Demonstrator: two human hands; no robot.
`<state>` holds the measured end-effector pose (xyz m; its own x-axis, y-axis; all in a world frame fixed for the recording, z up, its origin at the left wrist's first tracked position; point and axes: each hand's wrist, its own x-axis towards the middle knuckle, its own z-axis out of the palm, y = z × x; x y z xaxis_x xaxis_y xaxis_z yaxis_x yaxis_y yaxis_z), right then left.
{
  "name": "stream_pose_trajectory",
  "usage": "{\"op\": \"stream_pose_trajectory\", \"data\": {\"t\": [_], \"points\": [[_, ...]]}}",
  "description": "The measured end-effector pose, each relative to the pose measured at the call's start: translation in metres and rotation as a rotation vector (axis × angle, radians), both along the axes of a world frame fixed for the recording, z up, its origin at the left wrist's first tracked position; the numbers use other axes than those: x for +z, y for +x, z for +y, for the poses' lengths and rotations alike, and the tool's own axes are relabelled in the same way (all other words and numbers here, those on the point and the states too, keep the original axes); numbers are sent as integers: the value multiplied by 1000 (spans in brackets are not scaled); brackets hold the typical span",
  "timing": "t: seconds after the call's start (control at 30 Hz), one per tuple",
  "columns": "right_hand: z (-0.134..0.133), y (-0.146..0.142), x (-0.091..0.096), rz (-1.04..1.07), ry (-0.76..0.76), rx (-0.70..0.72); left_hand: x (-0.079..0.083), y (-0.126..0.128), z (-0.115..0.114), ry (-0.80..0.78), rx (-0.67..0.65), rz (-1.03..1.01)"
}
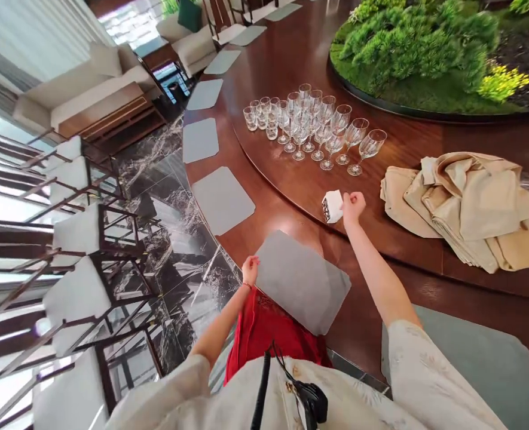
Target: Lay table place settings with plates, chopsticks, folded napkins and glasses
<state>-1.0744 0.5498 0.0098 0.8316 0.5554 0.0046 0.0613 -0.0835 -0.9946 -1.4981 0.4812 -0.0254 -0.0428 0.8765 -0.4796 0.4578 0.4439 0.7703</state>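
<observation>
My right hand [352,206] is stretched out over the raised centre disc of the big round wooden table [381,239] and is closed on a small white box [332,206] with a dark patterned side. My left hand [250,270] rests at the near-left corner of a grey placemat [302,280] at the table's edge, fingers curled against it. Beyond the box stands a cluster of several stemmed wine glasses [331,128] and small tumblers [259,114].
A heap of beige cloth napkins [465,206] lies to the right of the box. A green plant centrepiece [425,48] fills the table's middle. More grey placemats [223,199] line the rim. White-seated chairs [76,292] stand along the left on the marble floor.
</observation>
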Motion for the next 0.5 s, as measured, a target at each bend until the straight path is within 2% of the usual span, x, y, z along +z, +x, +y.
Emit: {"op": "stream_pose_trajectory", "data": {"t": [0.13, 0.2, 0.3, 0.4, 0.5], "points": [[89, 0, 0, 154, -28, -28, -1, 51, 150, 158, -144, -49], [120, 12, -3, 219, -77, -42, 1, 84, 230, 205, -213, -74], [150, 35, -13, 293, -159, -158, 6, 134, 343, 260, -279, -84], [166, 52, -24, 329, -222, -260, 8, 179, 434, 284, -310, -47], [177, 63, -37, 277, -221, -253, 3, 215, 501, 346, -435, -114]]}}
